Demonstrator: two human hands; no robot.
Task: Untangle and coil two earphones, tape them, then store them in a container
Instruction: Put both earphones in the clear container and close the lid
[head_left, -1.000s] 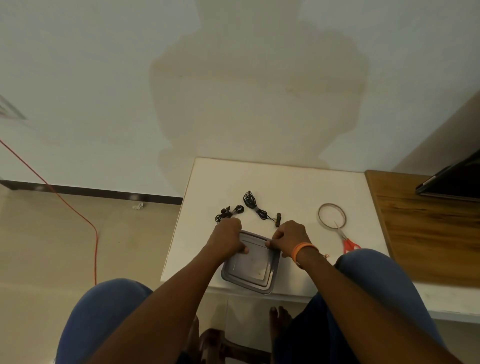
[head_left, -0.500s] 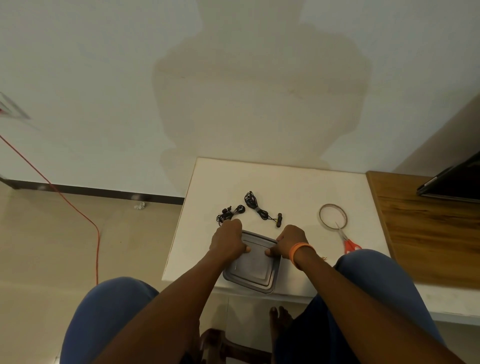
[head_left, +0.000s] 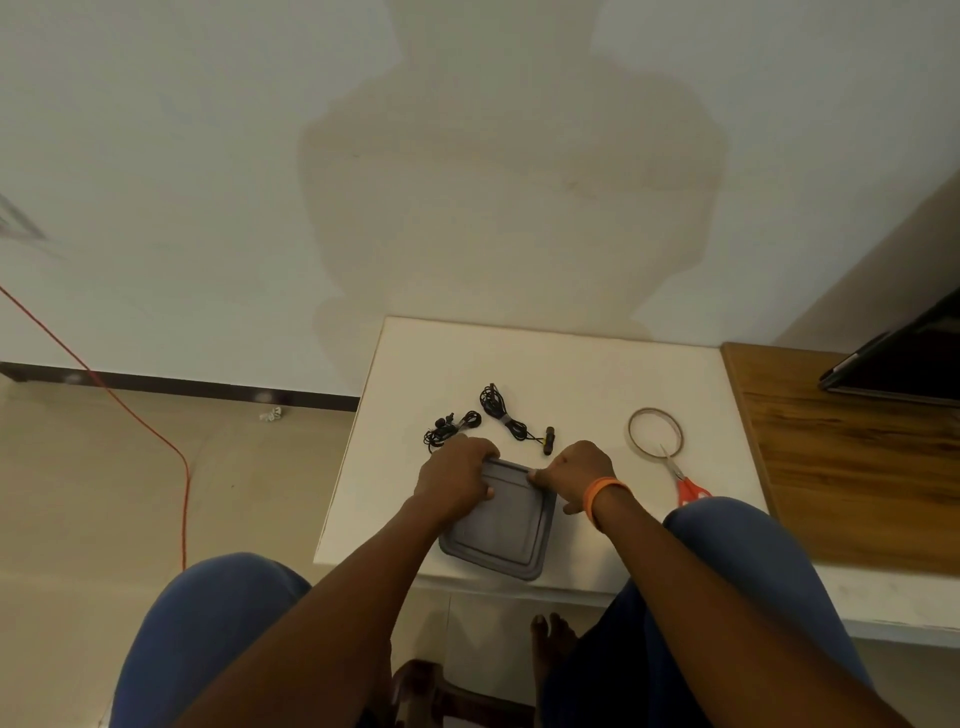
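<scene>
A grey square container (head_left: 501, 525) with its lid on lies at the near edge of the white table (head_left: 571, 374). My left hand (head_left: 457, 480) grips its far left corner, thumb on the lid. My right hand (head_left: 576, 473), with an orange wristband, pinches the far right rim. Just beyond the hands lie two coiled black earphones: one (head_left: 451, 427) on the left, another (head_left: 503, 415) to its right, with a plug end (head_left: 548, 440) trailing off.
A tape roll (head_left: 655, 432) and red-handled scissors (head_left: 684, 480) lie to the right on the table. A wooden surface (head_left: 852, 467) with a dark device (head_left: 904, 364) adjoins it. A red cable (head_left: 130, 410) runs over the floor on the left.
Both hands stay on the container's far corners. My right hand has shifted slightly toward me along the rim; the container has barely moved.
</scene>
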